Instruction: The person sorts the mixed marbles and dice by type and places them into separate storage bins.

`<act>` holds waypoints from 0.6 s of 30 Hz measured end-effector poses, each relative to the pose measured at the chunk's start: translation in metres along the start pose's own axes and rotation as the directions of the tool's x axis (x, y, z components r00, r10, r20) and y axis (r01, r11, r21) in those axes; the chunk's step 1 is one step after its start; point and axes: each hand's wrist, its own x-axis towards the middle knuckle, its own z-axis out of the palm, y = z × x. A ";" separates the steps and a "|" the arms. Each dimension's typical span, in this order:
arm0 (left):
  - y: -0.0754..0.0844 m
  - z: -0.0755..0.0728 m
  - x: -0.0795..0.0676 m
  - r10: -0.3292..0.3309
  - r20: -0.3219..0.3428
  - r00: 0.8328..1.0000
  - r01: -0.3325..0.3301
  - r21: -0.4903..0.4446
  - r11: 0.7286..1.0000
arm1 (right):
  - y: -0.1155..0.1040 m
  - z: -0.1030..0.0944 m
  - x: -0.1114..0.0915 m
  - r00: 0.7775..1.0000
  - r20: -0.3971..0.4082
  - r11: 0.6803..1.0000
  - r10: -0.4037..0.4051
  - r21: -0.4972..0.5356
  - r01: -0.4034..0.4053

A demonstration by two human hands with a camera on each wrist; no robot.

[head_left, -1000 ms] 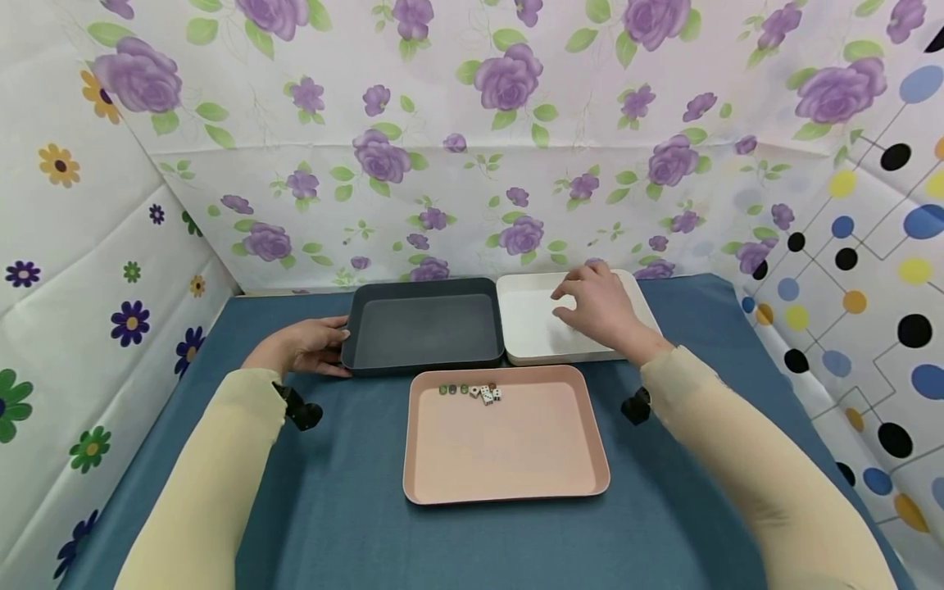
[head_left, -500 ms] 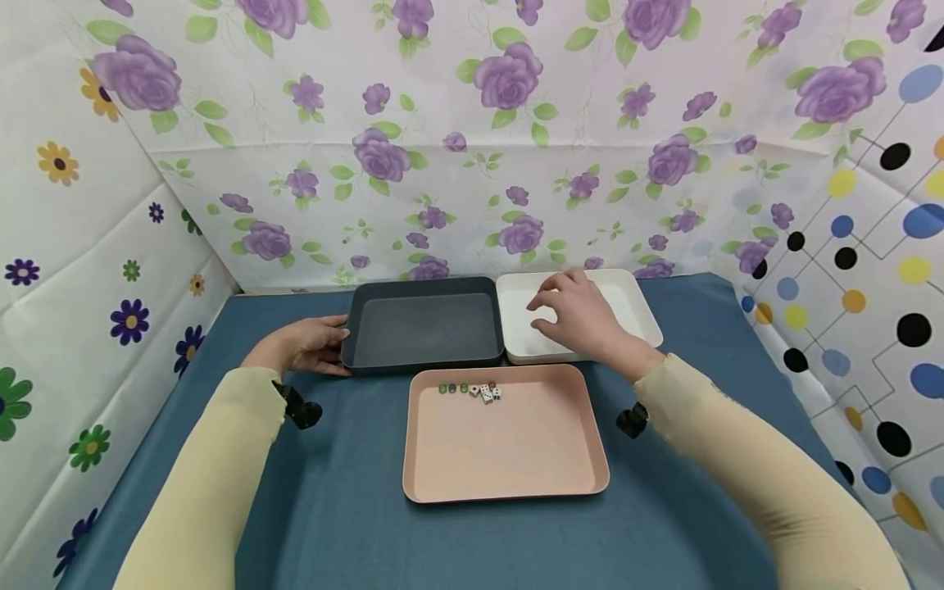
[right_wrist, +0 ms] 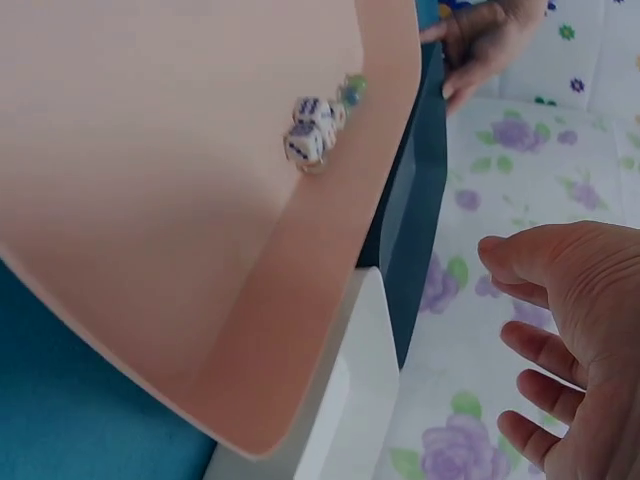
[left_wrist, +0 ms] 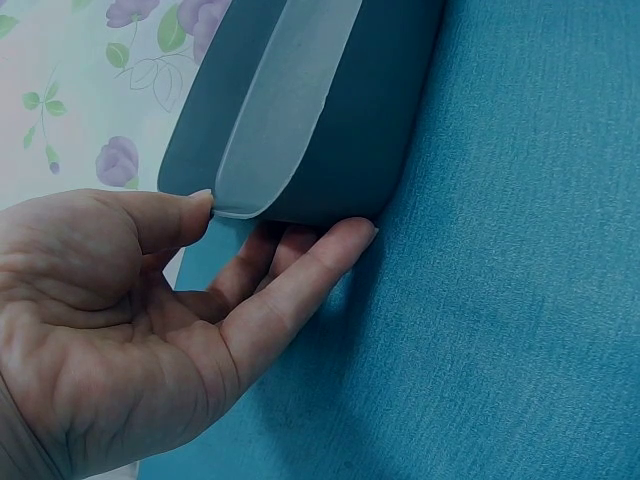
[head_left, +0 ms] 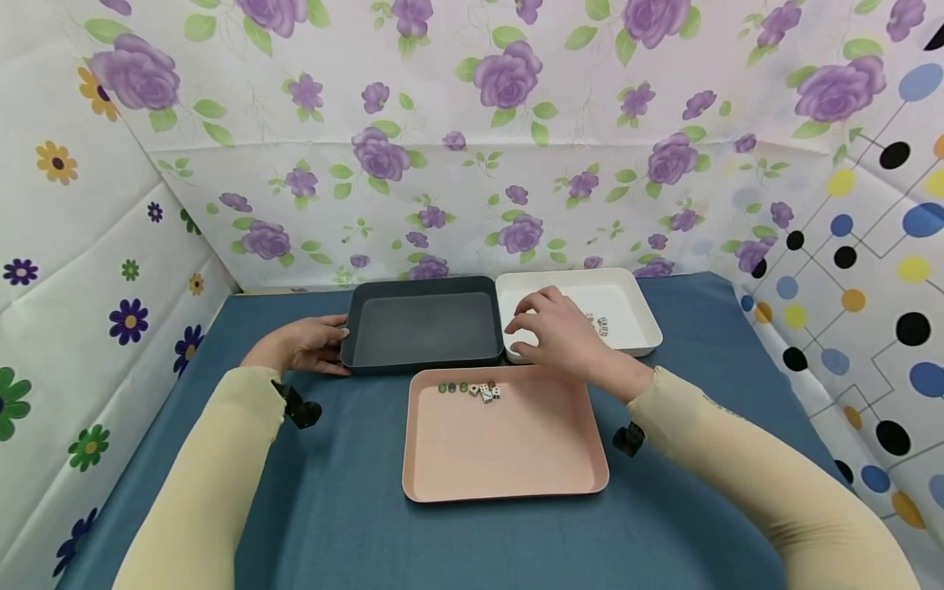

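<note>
My left hand [head_left: 308,344] holds the left end of a dark grey tray [head_left: 424,328]; in the left wrist view the thumb [left_wrist: 185,215] lies on the rim and the fingers touch the outer wall. My right hand [head_left: 560,336] hovers over the near left part of a white tray [head_left: 627,283], its fingers loosely bent, nothing in them. Small white pieces with dark marks [head_left: 602,327] lie in the white tray, partly hidden by this hand. In the pink tray [head_left: 509,459], a row of white dice [head_left: 487,397] and small greenish beads [head_left: 452,388] lies near the far rim.
A blue cloth [head_left: 354,508] covers the table. The dark and white trays stand side by side along the flowered back curtain [head_left: 472,188], with the pink one in front of them. Patterned cloth walls rise on both sides.
The right hand has moved left and toward the person over the white tray, uncovering the small pieces in it. The left hand and the trays have stayed put.
</note>
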 end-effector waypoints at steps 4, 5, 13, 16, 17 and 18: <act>-0.001 0.000 0.001 -0.001 -0.002 1.000 0.001 -0.009 1.000 | -0.007 0.004 -0.003 1.000 0.018 1.000 -0.017 0.019 0.016; -0.001 0.000 0.001 -0.001 -0.003 1.000 0.001 -0.011 1.000 | -0.008 0.006 -0.004 1.000 0.022 0.999 -0.020 0.026 0.020; -0.002 0.000 0.000 0.004 -0.011 1.000 -0.004 -0.005 1.000 | -0.021 0.012 -0.010 0.998 0.043 0.998 -0.041 0.054 0.038; -0.002 0.000 0.000 0.006 -0.012 1.000 -0.006 -0.002 1.000 | -0.024 0.017 -0.012 0.997 0.049 0.997 -0.056 0.047 0.053; -0.002 0.000 0.000 0.006 -0.011 1.000 -0.006 -0.002 1.000 | -0.025 0.018 -0.013 0.997 0.047 0.997 -0.066 0.044 0.064; -0.002 0.000 0.000 0.006 -0.011 1.000 -0.006 -0.002 1.000 | -0.025 0.020 -0.013 0.996 0.045 0.997 -0.075 0.038 0.073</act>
